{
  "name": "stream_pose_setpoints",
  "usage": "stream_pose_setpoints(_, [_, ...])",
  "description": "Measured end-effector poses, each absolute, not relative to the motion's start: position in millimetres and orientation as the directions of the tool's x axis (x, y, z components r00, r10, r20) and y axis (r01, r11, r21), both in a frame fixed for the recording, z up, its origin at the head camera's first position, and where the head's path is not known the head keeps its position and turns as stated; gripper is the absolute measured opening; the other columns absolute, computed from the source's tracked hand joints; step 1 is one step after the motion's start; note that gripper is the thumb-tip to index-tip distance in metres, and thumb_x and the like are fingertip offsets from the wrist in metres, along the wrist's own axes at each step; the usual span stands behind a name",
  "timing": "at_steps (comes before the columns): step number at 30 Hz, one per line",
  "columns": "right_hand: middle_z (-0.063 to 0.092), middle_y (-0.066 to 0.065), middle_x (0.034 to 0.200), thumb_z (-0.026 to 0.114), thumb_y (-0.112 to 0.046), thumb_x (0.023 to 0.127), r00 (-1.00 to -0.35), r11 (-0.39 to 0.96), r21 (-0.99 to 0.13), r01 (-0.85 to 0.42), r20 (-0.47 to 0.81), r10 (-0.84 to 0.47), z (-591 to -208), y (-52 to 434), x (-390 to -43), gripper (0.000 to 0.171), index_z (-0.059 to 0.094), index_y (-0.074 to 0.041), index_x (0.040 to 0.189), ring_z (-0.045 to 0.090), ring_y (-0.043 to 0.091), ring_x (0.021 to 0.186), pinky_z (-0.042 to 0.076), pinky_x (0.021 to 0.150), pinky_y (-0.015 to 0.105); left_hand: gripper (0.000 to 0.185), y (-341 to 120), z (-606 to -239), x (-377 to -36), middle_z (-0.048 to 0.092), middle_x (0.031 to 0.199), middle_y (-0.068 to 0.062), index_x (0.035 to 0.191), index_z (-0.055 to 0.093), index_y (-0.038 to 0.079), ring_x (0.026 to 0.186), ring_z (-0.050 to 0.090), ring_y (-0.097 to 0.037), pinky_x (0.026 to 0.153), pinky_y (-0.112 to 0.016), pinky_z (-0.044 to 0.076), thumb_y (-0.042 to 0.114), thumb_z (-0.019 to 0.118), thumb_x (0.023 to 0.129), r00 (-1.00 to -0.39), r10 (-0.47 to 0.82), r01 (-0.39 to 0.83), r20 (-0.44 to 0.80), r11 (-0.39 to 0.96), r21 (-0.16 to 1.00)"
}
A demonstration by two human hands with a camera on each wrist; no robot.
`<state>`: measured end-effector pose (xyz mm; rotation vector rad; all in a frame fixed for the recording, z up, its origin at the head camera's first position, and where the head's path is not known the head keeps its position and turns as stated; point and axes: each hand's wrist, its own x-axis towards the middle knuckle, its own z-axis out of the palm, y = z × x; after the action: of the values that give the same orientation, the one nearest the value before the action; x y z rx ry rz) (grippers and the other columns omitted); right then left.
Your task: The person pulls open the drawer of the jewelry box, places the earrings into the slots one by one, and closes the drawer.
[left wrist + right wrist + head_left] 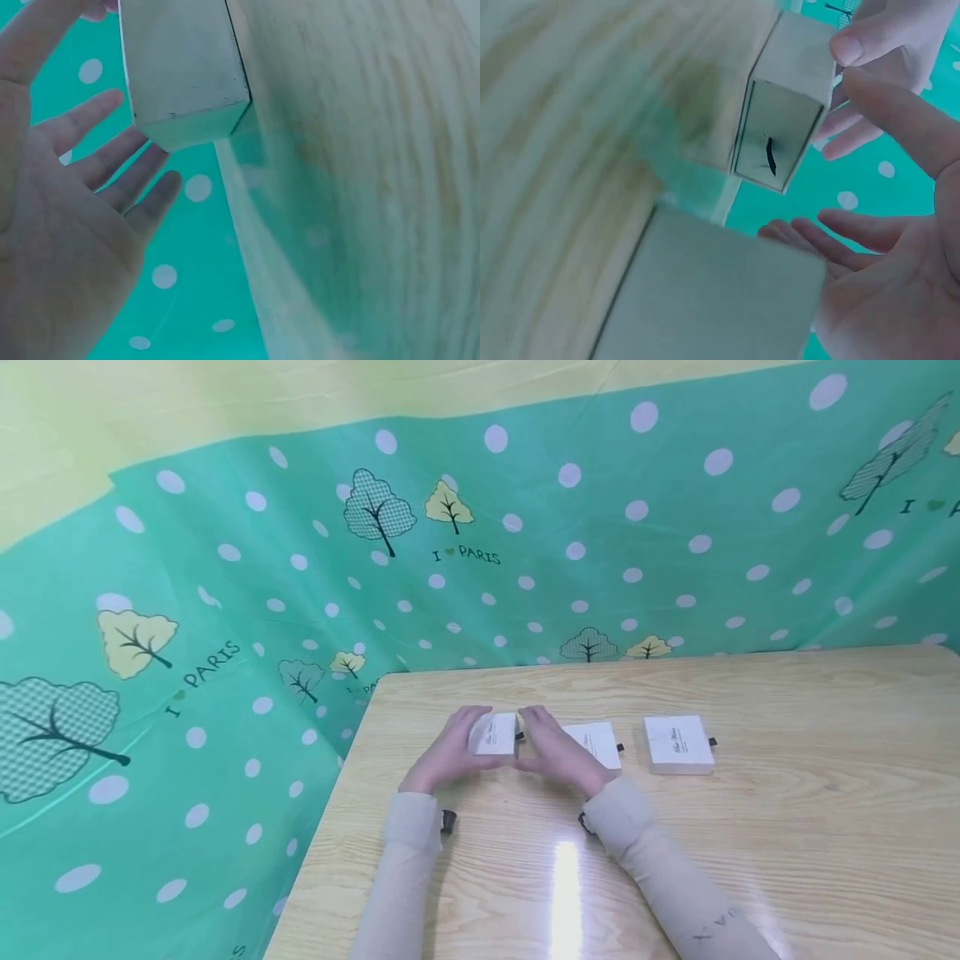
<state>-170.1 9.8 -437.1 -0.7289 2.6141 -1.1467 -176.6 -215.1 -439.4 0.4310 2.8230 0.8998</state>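
Lifting leftmost white box (495,733) off worktop (787,860), left hand (448,752) and right hand (555,752) grasping ends; next needs steady level hold; middle box (600,742) at 3 o'clock

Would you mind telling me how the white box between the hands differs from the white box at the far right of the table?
The box between the hands is flanked by the left hand and right hand; the far-right box lies alone, untouched. The first looks tilted and partly hidden by fingers; the second lies flat, its top fully visible. Both are white, with small script on the lid and a dark tab at the side.
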Motion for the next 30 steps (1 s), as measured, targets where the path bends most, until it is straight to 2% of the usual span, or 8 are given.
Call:
stream_pose_setpoints(6, [0.028, 0.024, 0.156, 0.081, -0.019, 0.083, -0.871, 0.573, -0.745, -0.341, 0.021, -0.491, -440.4, 3.3, -170.4, 0.096, 0.022, 0.007, 0.153, 0.031, 0.037, 0.144, 0.031, 0.116, 0.048, 0.100, -217.8, -444.6, -178.5, 0.034, 0.156, 0.001, 0.153, 0.034, 0.021, 0.143, 0.031, -0.021, 0.117, -0.046, 0.031, 0.034, 0.090, 0.071, -0.949, 0.302, 0.191, -0.091, 0.781, 0.594])
stream_pose_setpoints(10, [0.025, 0.027, 0.156, 0.080, -0.016, 0.083, -0.876, 0.535, -0.790, -0.300, 0.007, -0.481, -439.9, -2.4, -169.4, 0.095, 0.020, 0.008, 0.153, 0.030, 0.040, 0.144, 0.031, 0.116, 0.050, 0.103, -220.6, -446.0, -179.0, 0.033, 0.158, -0.003, 0.155, 0.032, 0.018, 0.143, 0.033, -0.024, 0.116, -0.048, 0.031, 0.031, 0.090, 0.070, -0.950, 0.298, 0.182, -0.093, 0.769, 0.612])
stream_pose_setpoints(16, [0.029, 0.026, 0.154, 0.079, -0.019, 0.084, -0.878, 0.475, -0.841, -0.257, -0.001, -0.478, -442.9, -13.9, -170.0, 0.089, 0.026, 0.005, 0.152, 0.039, 0.040, 0.138, 0.034, 0.115, 0.050, 0.099, -224.7, -449.5, -182.0, 0.042, 0.152, -0.007, 0.151, 0.037, 0.009, 0.138, 0.041, -0.027, 0.117, -0.047, 0.031, 0.026, 0.091, 0.069, -0.944, 0.322, 0.200, -0.072, 0.733, 0.650])
stream_pose_setpoints(19, [0.030, 0.022, 0.153, 0.078, -0.020, 0.085, -0.888, 0.463, -0.854, -0.239, 0.000, -0.459, -446.6, -16.7, -170.6, 0.084, 0.031, 0.002, 0.151, 0.044, 0.038, 0.135, 0.036, 0.114, 0.049, 0.092, -223.9, -450.8, -182.6, 0.047, 0.148, -0.006, 0.148, 0.042, 0.010, 0.135, 0.045, -0.026, 0.116, -0.045, 0.032, 0.023, 0.090, 0.070, -0.944, 0.321, 0.197, -0.073, 0.729, 0.655])
stream_pose_setpoints(26, [0.026, 0.023, 0.156, 0.070, -0.006, 0.089, -0.899, 0.493, -0.839, -0.230, -0.011, -0.438, -445.3, -19.1, -171.1, 0.068, 0.037, 0.006, 0.148, 0.049, 0.039, 0.131, 0.039, 0.112, 0.046, 0.087, -221.0, -449.3, -181.8, 0.051, 0.143, -0.007, 0.144, 0.047, 0.010, 0.131, 0.049, -0.025, 0.115, -0.043, 0.034, 0.020, 0.091, 0.070, -0.949, 0.306, 0.190, -0.070, 0.737, 0.649])
stream_pose_setpoints(30, [0.024, 0.022, 0.158, 0.070, -0.003, 0.088, -0.902, 0.520, -0.826, -0.218, -0.033, -0.430, -445.0, -20.5, -171.6, 0.068, 0.037, 0.006, 0.148, 0.049, 0.039, 0.130, 0.040, 0.111, 0.046, 0.088, -220.7, -449.6, -181.3, 0.051, 0.143, -0.008, 0.145, 0.046, 0.009, 0.131, 0.049, -0.026, 0.115, -0.044, 0.035, 0.021, 0.091, 0.070, -0.952, 0.299, 0.187, -0.070, 0.744, 0.641])
